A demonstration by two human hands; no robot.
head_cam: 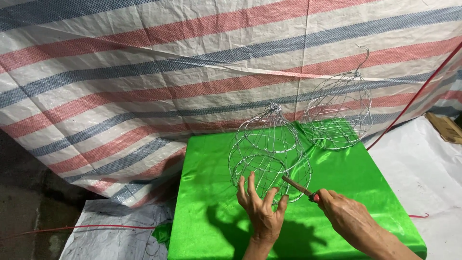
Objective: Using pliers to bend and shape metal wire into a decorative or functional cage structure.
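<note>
While the wire frame at 12 o'clock on the green cloth is steadied by the left hand's spread fingers, the pliers, clasped in the right hand, should be kept square to one strand.

Both hands are bare, with no gloves, rings or watch showing. The left hand and right hand look lean and veined, with creased knuckles. The forearms are bare too; no sleeve reaches into view.
</note>
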